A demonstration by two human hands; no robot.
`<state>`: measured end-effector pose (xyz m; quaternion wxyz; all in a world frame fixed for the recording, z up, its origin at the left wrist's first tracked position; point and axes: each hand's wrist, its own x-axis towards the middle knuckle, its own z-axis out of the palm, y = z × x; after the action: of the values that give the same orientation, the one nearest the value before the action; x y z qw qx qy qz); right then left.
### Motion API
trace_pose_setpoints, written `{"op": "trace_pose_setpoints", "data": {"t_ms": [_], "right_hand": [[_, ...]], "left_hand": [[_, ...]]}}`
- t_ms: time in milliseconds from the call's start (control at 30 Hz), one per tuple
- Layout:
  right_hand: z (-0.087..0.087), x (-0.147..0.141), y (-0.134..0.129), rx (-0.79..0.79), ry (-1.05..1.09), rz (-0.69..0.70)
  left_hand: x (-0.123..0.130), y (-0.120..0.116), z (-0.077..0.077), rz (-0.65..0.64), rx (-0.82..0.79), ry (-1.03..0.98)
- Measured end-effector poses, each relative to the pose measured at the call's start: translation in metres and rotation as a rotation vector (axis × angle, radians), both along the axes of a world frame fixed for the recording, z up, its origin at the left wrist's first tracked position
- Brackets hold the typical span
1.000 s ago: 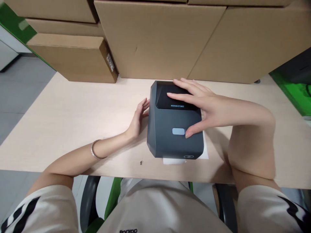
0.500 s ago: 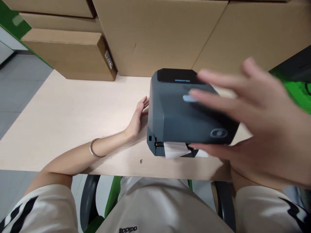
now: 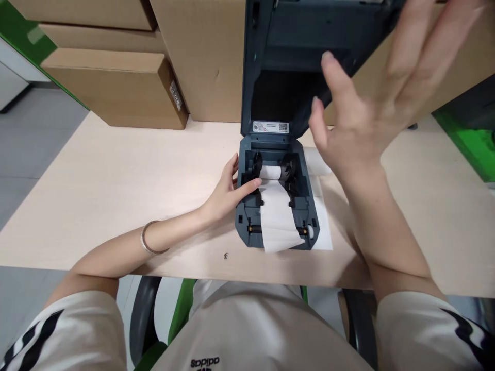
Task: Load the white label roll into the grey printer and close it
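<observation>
A dark grey label printer (image 3: pixel 243 206) stands on the table with its lid (image 3: pixel 301 33) swung up and back. Inside, a small white paper roll (image 3: pixel 269 172) sits between two black holders. Its loose paper strip (image 3: pixel 279 219) runs over the roller and past the front edge. My left hand (image 3: pixel 224 196) grips the printer's left wall, thumb over the rim and fingers outside. My right hand (image 3: pixel 358 123) is raised by the lid's right side, fingers stretched and spread; whether a fingertip touches the lid I cannot tell.
Cardboard boxes (image 3: pixel 112 93) line the back of the pale table (image 3: pixel 96 185). White paper sheets (image 3: pixel 324 221) lie beside and partly under the printer's right side. A small dark mark or scrap (image 3: pixel 226 255) shows near the front edge. Something green and dark (image 3: pixel 467 139) stands at the right.
The printer's lid has gone from down to raised, baring the roll and strip. My right hand has moved up and away from the front, and my left thumb now lies over the rim.
</observation>
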<state>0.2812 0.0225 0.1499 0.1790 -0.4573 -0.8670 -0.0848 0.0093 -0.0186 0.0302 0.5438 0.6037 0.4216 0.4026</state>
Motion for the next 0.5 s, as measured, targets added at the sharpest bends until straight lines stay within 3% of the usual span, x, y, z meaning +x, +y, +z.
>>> {"op": "trace_pose_setpoints", "data": {"t_ms": [100, 167, 333, 500], "right_hand": [[-0.007, -0.009, 0.006, 0.218, 0.021, -0.143], [-0.017, -0.023, 0.005, 0.169, -0.009, -0.139], [-0.045, -0.049, -0.005, -0.094, -0.289, 0.103], [-0.057, -0.05, -0.009, -0.086, -0.412, 0.134]], "left_hand": [[0.0, 0.001, 0.0, 0.006, -0.009, 0.001], [0.0, 0.002, -0.002, 0.005, -0.004, 0.016], [0.0, 0.001, -0.002, 0.035, 0.032, 0.059], [0.002, -0.001, 0.002, 0.035, 0.135, 0.143]]}}
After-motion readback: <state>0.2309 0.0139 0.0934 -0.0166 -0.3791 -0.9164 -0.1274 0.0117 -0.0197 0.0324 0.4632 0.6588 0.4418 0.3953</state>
